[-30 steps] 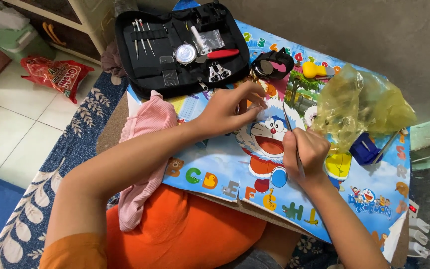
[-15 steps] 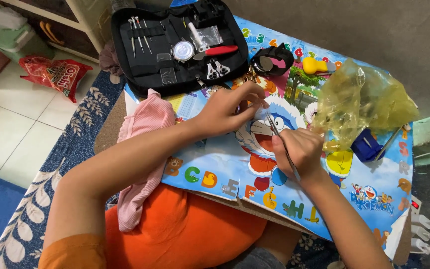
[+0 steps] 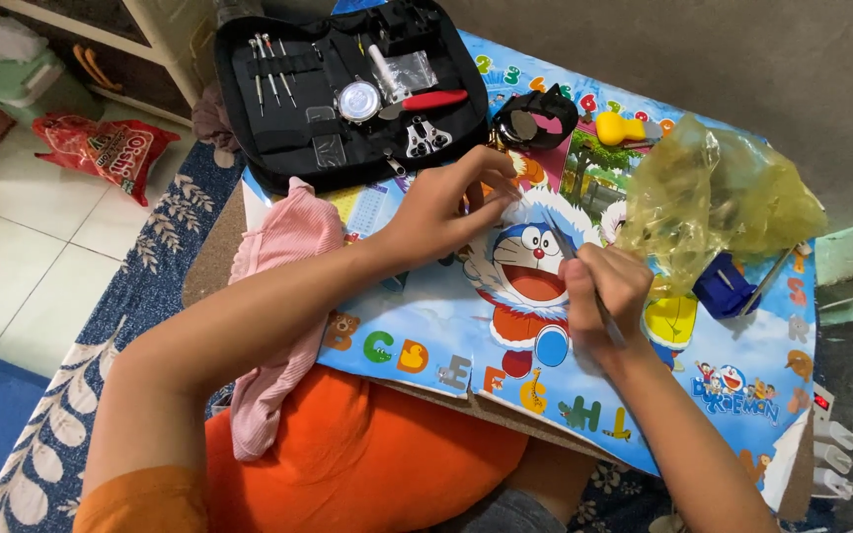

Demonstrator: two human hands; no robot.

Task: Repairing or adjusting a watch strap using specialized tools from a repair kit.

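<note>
Black zip case (image 3: 288, 109), lying open at the far edge of the cartoon mat (image 3: 742, 365): it holds thin screwdrivers (image 3: 271, 67), a round watch (image 3: 358, 101) and a red-handled tool (image 3: 426, 101). Left hand (image 3: 446, 202), fingers pinched together on something too small to tell, just below the case. Right hand (image 3: 604, 291), closed around a thin metal tool (image 3: 584, 281), beside a yellow plastic bag (image 3: 718, 202).

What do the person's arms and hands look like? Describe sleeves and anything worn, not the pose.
Both forearms are bare from the hands up. The left hand and right hand wear no gloves, and no ring, watch or bracelet shows on the fingers or wrists. An orange sleeve covers the left upper arm, matching the orange garment on the body. No sleeve is in view on the right arm.
</note>
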